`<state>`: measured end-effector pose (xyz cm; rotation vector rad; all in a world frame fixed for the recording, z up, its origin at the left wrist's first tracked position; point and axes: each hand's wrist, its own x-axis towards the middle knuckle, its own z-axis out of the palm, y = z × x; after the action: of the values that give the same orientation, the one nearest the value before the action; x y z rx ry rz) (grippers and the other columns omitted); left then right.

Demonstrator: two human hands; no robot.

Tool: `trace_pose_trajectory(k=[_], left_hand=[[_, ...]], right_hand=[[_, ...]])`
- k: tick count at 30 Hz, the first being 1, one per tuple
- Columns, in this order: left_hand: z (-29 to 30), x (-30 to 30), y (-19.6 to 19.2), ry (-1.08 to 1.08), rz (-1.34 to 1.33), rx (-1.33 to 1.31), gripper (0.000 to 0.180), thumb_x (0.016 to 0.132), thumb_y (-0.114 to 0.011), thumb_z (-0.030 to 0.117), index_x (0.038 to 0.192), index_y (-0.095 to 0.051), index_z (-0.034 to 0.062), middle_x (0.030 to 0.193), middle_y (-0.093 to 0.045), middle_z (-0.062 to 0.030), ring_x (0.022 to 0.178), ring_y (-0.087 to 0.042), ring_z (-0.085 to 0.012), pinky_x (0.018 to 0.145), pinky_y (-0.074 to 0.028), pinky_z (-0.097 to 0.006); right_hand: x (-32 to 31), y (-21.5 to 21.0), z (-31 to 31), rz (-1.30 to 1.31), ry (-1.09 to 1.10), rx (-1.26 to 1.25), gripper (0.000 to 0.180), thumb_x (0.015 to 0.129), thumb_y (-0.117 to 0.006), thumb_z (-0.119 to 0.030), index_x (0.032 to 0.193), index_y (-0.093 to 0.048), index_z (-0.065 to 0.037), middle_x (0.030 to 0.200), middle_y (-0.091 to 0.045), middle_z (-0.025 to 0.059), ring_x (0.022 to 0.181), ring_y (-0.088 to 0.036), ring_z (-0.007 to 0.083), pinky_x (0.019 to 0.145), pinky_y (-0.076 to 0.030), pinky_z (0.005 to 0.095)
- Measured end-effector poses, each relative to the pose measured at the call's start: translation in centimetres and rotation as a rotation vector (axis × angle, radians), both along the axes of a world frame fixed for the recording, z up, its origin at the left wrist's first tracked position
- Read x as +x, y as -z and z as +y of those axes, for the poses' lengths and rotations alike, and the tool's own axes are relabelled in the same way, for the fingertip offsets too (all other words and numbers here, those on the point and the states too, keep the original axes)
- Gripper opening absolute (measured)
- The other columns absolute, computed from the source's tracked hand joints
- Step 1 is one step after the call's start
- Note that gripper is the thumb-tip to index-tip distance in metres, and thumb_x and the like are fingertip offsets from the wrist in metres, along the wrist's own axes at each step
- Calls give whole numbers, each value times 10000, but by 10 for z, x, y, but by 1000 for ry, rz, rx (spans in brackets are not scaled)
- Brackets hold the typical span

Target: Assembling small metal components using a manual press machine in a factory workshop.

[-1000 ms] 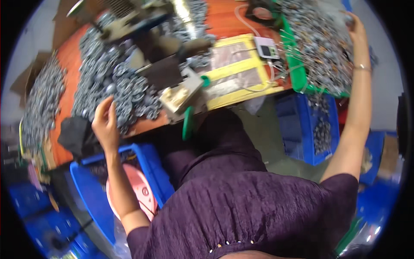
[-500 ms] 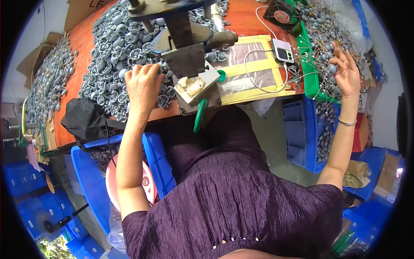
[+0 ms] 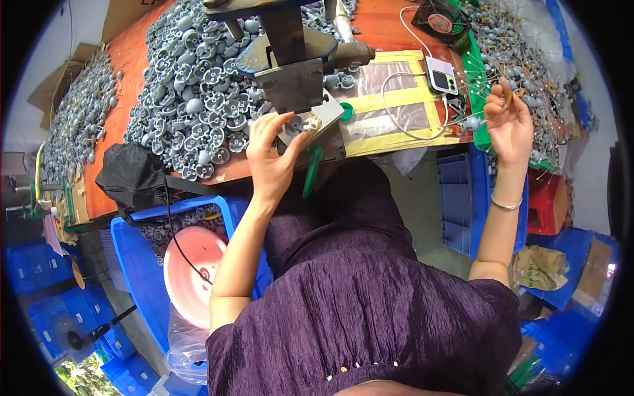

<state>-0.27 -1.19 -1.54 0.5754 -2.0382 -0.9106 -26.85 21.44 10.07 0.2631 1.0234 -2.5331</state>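
Observation:
My left hand (image 3: 269,158) is at the metal fixture under the press, thumb and fingers pinching a small grey plastic half-shell (image 3: 297,125). That shell lies against the pale, worn seat (image 3: 312,121) of the fixture, and the fingers partly cover it. Above them hangs the dark steel press head (image 3: 290,82). My right hand (image 3: 510,132) is raised at the right, fingers curled round a thin wired piece. Its grey ball (image 3: 472,123) sticks out to the left, and an orange-brown bit (image 3: 508,99) shows at the fingertips.
Loose grey half-shells (image 3: 198,99) are heaped left of the press. Wired balls (image 3: 522,59) fill a green-edged tray (image 3: 472,59) at right. A cabled white device (image 3: 440,76) lies beside a taped sheet (image 3: 396,99). A black bag (image 3: 132,175) hangs above a blue crate (image 3: 139,284) holding a pink basin (image 3: 191,264).
My left hand has moved right from the shell heap to the fixture, bringing a half-shell. My right hand has shifted left and slightly down, drawing the wired ball away from the tray.

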Motion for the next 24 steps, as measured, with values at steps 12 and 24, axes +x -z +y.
trace_pose_trajectory(k=[12, 24], left_hand=[[-33, 3, -12, -68, -106, -68, 311, 733, -717, 68, 1020, -629, -12, 1033, -636, -150, 1051, -551, -309, 968, -388, -403], [-129, -30, -7, -197, -460, -914, 72, 664, -573, 39, 686, -640, 52, 733, -625, -70, 801, -552, -261, 720, -382, -389]], right_hand=[[14, 48, 32, 438, -422, 27, 228, 989, -440, -228, 879, -520, -45, 580, -342, -16, 488, -307, 79, 450, -262, 223], [80, 70, 13, 746, -791, 222, 313, 935, -527, -215, 778, -608, 43, 602, -551, 100, 521, -508, 138, 480, -414, 246]])
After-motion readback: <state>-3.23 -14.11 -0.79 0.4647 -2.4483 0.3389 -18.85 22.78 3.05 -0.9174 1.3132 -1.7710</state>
